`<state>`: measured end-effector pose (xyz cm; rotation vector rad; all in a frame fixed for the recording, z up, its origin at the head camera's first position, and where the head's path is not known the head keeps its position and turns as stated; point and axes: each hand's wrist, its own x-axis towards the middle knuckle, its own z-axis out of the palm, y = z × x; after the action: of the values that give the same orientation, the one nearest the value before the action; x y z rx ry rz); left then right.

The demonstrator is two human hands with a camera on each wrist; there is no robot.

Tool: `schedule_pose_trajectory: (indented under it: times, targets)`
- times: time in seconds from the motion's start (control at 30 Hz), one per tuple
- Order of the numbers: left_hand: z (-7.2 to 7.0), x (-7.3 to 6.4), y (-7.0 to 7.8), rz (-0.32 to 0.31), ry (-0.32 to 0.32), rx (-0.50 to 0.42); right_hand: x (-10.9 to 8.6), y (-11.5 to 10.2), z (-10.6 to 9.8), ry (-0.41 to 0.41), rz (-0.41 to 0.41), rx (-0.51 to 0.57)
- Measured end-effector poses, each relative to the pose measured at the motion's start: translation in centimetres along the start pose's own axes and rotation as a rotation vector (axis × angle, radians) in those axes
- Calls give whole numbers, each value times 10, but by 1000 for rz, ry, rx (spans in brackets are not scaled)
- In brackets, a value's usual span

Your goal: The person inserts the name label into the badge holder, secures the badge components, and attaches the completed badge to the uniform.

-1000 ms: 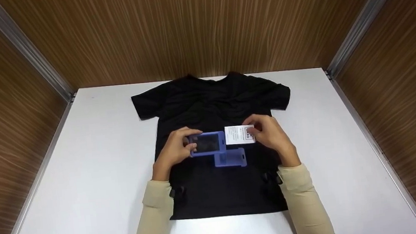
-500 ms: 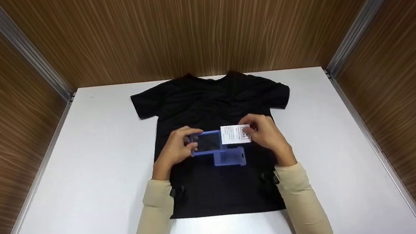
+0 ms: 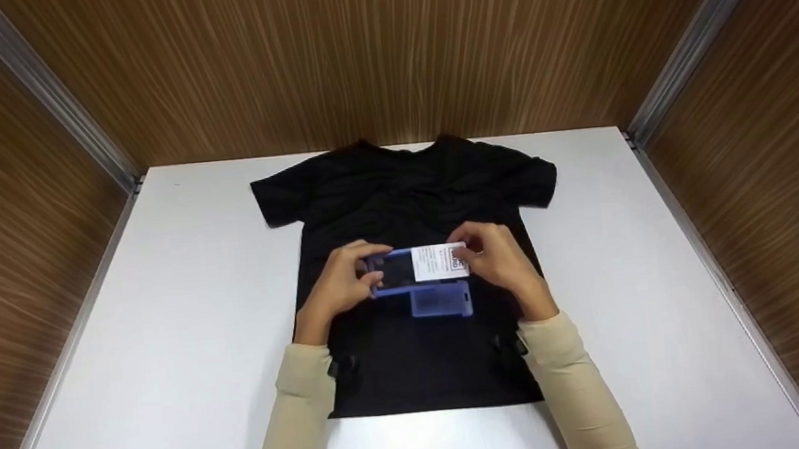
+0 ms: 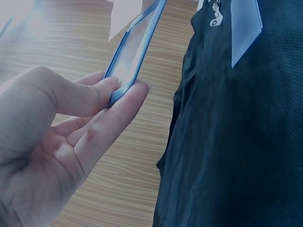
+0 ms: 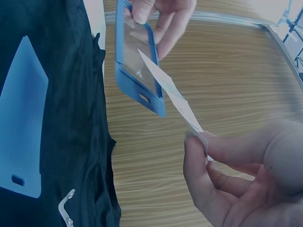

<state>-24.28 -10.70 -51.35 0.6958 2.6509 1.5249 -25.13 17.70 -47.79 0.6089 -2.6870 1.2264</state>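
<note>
Between thumb and fingers, my left hand point(image 3: 339, 280) grips the left end of a blue badge holder frame point(image 5: 137, 92) with a clear window and a slot at its far end. My right hand point(image 3: 500, 259) pinches a white printed card point(image 3: 439, 261) by its right end. In the head view the card overlaps the frame's right part. From the right wrist it appears tilted, its tip close to the window; whether they touch, I cannot tell. A separate blue slotted cover point(image 3: 442, 300) lies on the black T-shirt point(image 3: 426, 367), just nearer than the frame.
The T-shirt is spread on a white table point(image 3: 163, 332), collar toward the back. A small metal clip point(image 5: 66, 208) lies on the shirt in the right wrist view. Wood-grain panels point(image 3: 384, 52) enclose the back and both sides.
My right hand has moved left with the card, from beside the frame to over its right part. My left hand keeps its grip, nearly in place.
</note>
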Motion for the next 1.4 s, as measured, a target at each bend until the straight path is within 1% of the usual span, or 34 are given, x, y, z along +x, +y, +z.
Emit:
schedule_pose_trajectory:
  times: [0.2, 0.37, 0.53, 0.83, 1.13, 1.4]
  targets:
    - [2, 1, 1, -9, -4, -39, 1, -2, 8, 10, -8, 7]
    - [4, 2, 2, -13, 0, -48, 1, -4, 15, 0, -3, 9]
    - [6, 3, 3, -9, -6, -32, 1, -6, 21, -11, 2, 12]
    - [8, 3, 5, -11, -27, -1, 0, -9, 28, 2, -26, 4]
    - [10, 3, 4, 4, -18, 28, 0, -13, 34, 20, 3, -23]
    - [10, 3, 5, -2, -22, 39, 0, -15, 41, 27, -1, -22]
